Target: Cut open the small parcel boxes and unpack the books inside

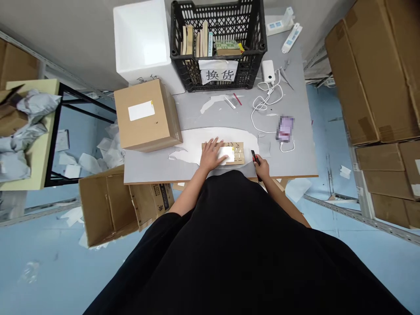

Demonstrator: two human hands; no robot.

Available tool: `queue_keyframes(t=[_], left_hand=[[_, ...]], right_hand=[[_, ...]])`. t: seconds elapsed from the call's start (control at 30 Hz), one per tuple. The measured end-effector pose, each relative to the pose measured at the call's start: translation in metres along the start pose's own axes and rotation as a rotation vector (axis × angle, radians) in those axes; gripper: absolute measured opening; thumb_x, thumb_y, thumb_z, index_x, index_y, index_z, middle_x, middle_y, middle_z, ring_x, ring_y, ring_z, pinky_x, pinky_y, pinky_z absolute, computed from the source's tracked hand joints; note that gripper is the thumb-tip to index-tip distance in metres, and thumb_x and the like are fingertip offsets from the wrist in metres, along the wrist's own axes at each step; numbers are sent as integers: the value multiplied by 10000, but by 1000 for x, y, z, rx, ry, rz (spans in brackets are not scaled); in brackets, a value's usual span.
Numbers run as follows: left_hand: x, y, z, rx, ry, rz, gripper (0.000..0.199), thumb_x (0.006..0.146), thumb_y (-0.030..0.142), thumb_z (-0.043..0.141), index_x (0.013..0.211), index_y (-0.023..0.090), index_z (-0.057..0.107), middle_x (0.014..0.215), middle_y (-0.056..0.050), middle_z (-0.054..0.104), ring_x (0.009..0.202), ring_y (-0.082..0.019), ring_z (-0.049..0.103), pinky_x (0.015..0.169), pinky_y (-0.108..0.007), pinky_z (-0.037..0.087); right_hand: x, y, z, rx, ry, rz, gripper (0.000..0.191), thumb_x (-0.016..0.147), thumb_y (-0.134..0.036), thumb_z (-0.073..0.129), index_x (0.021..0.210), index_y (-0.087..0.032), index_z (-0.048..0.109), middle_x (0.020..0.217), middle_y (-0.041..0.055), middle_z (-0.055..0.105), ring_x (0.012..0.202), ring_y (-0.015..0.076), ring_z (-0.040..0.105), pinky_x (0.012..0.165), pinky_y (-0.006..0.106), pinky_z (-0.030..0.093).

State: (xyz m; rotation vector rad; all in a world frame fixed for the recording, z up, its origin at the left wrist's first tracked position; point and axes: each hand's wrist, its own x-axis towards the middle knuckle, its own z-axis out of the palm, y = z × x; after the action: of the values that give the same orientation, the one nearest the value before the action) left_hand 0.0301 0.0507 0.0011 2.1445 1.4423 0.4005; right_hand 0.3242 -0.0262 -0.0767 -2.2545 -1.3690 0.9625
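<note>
A small flat cardboard package [239, 154] with a white label [229, 153] lies on a white sheet [187, 138] near the table's front edge. My left hand [210, 154] rests on the package's left part, fingers spread and pressing flat. To the right of the package, my right hand [261, 167] is closed around a black and red utility knife [255, 158], its tip pointing away from me. The knife is apart from the package. Part of its handle is hidden by my fingers.
A closed cardboard box [144, 127] stands left on the table [210, 116]. Behind are a white foam box [141, 39] and a black crate [218, 70] holding books. A charging phone [285, 129] with a loose cable [262, 103] lies right. An open carton [111, 210] sits below left.
</note>
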Motion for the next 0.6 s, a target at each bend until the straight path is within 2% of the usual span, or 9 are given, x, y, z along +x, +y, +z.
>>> queue_keyframes(t=[0.1,0.2,0.27,0.37,0.5,0.53,0.6], left_hand=[[-10,-27,-7,-144,222,-201,627,967,562,455,1503,237,479,1630,-99,361,1528,-293,273,1270,-460,144],[-18,-54,-8,-379,325,-385,587,979,566,431,1447,227,539,1553,-116,474,1472,-272,382,1246,-419,239],[-20,-67,-5,-564,303,-523,573,986,587,401,1415,245,568,1503,-111,532,1430,-274,442,1211,-431,310],[-18,-78,2,-835,196,-703,572,983,636,347,1410,322,562,1528,-76,510,1387,-308,490,1093,-498,440],[-10,-83,9,-1048,101,-770,502,959,639,413,1314,361,633,1511,-31,533,1386,-317,493,993,-475,508],[-8,-84,10,-1070,91,-776,485,952,630,439,1287,353,654,1496,-26,548,1397,-312,480,996,-458,508],[-3,-86,11,-1114,76,-788,475,936,625,476,1270,347,669,1480,-16,562,1412,-304,461,1000,-430,505]], right_hand=[[10,-6,13,-131,-23,1,523,892,-262,491,1401,-205,594,1099,135,643,1016,285,578,923,391,465],[14,-2,19,-219,-60,10,471,909,-296,508,1360,-225,623,1052,130,623,970,281,567,858,372,454],[15,2,20,-247,-55,-7,462,916,-310,507,1356,-223,621,1056,131,612,993,285,555,861,371,448],[15,5,18,-278,3,-59,459,905,-311,520,1333,-191,630,1134,156,595,1089,307,521,947,407,431],[9,-5,15,-248,98,-105,455,885,-269,505,1296,-137,648,1241,200,591,1185,342,498,1057,488,383],[7,-9,16,-206,89,-124,450,878,-252,498,1283,-135,655,1250,201,601,1202,344,502,1073,501,378],[1,-18,19,-77,-11,-178,466,843,-227,525,1286,-151,652,1285,184,617,1230,338,522,1082,509,397]])
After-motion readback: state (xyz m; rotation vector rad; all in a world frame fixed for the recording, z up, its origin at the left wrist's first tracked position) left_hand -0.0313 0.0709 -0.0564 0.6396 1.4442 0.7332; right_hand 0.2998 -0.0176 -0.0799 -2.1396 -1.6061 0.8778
